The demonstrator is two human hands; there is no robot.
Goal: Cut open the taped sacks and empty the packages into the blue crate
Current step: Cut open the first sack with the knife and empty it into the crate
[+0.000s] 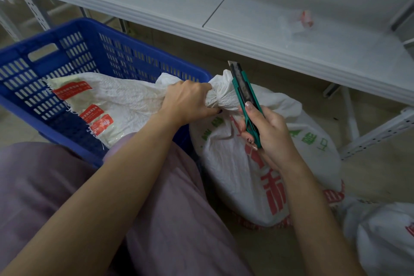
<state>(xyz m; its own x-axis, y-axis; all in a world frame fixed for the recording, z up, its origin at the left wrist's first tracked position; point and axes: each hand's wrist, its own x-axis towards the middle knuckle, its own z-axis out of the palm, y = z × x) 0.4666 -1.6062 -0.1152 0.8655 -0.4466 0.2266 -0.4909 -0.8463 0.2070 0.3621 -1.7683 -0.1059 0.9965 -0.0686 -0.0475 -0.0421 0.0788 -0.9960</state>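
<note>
A full white woven sack (pixel 298 163) with red and green print stands on the floor right of the blue crate (pixel 94 56). My left hand (pixel 190 101) grips its bunched, tied neck (pixel 220 96). My right hand (pixel 268 134) holds a green utility knife (pixel 244 98), blade up, lying against the right side of the neck. Another white sack (pixel 116 101) with red tape labels lies inside the crate.
A white metal shelf (pixel 246 24) runs across the back just above the sacks, with its legs at the right. Another white sack (pixel 385 235) lies at the lower right. My lap in purple cloth (pixel 168 208) fills the lower left.
</note>
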